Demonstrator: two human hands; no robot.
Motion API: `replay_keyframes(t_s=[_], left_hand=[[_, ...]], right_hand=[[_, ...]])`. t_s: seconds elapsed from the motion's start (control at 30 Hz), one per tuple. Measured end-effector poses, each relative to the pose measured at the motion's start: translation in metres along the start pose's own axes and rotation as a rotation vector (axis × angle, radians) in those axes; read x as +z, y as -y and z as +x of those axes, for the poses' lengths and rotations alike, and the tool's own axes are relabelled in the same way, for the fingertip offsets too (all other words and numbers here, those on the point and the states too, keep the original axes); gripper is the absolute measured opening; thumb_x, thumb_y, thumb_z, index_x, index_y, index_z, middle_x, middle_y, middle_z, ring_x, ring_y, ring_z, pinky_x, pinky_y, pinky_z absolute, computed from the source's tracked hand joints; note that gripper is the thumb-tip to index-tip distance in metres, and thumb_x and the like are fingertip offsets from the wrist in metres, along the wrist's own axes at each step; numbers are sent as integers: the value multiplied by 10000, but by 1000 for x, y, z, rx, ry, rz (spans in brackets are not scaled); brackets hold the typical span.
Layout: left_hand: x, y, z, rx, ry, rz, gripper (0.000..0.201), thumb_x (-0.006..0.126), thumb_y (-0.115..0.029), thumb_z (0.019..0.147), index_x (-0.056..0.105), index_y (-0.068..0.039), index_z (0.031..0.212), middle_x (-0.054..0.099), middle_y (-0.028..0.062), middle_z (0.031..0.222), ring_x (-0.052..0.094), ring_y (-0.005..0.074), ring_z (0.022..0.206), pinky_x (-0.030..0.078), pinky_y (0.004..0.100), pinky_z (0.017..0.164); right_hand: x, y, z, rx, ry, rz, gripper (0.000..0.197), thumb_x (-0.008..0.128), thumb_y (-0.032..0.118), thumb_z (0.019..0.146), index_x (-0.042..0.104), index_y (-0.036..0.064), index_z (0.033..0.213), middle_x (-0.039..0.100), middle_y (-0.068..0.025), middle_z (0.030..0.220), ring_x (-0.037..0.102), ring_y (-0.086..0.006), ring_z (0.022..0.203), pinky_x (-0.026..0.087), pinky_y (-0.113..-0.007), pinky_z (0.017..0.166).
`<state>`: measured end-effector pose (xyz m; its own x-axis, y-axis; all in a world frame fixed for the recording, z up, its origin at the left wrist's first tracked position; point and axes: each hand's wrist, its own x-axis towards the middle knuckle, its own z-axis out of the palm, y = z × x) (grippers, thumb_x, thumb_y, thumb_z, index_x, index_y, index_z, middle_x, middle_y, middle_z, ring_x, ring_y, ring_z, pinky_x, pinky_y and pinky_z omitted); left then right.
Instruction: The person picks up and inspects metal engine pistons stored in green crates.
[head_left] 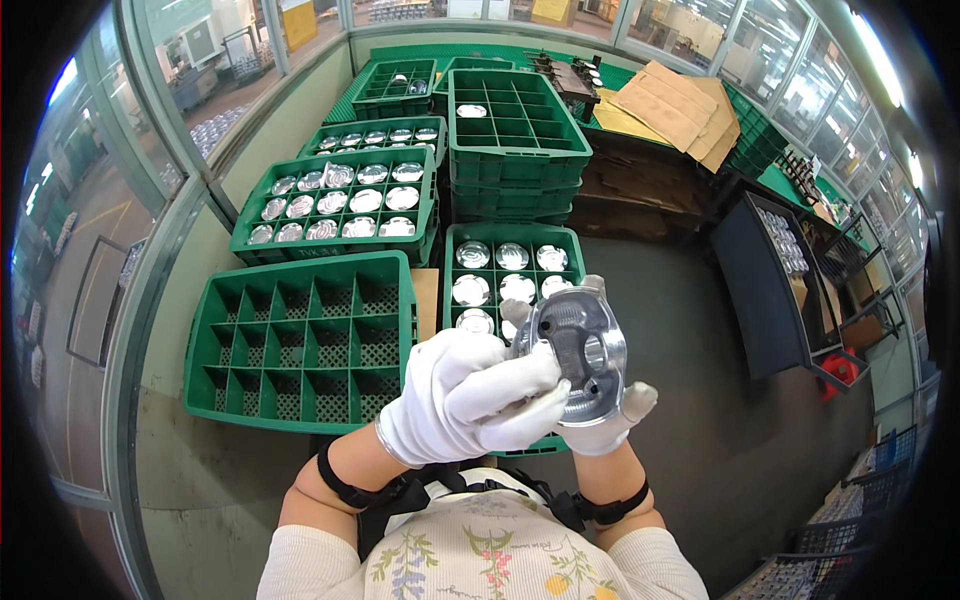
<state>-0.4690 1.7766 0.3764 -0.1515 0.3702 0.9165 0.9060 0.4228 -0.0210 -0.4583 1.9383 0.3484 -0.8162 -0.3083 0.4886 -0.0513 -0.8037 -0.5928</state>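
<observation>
In front of my chest, a shiny metal engine piston is held up with its hollow, machined underside toward me. My right hand, in a white glove, wraps around it from behind and below, its thumb out at the right side. My left hand, also gloved, is closed at the piston's left side. Its bunched fingertips touch the inner edge, and whatever they may pinch is hidden. Behind the piston stands a green divided crate with several pistons in its cells, partly covered by my hands.
At the left lies a green crate with bare cells. Beyond it, another crate is filled with pistons. Stacked green crates rise ahead. Cardboard sheets rest on a bench at the far right, and a dark rack stands right.
</observation>
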Motion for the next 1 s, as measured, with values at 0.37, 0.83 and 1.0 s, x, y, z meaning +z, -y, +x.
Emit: replay_keyframes(t_s=[0.37,0.83,1.0], left_hand=[[10,-3,-14,-64,2,120,447,790,-154,569,618,-205,978,539,-17,956,493,168,691,391,323,560],[-1,26,-196,-791,311,431,503,755,-259,794,558,-11,1185,601,147,1145,589,326,1009,484,414,854],[-2,22,-187,-714,400,434,425,727,-218,805,576,-32,1156,601,117,1113,590,302,962,483,409,809]], right_hand=[[-1,-11,-9,89,-276,275,732,464,666,910,277,296,1514,473,-192,1396,513,-356,1235,468,-493,1001],[-216,-10,-17,645,-672,-1184,729,827,245,737,425,72,1321,615,-90,1098,611,-192,1023,538,-354,865],[-226,-38,4,1003,-352,-2222,857,816,380,654,397,168,1371,566,-204,1171,573,-344,1065,495,-466,881]])
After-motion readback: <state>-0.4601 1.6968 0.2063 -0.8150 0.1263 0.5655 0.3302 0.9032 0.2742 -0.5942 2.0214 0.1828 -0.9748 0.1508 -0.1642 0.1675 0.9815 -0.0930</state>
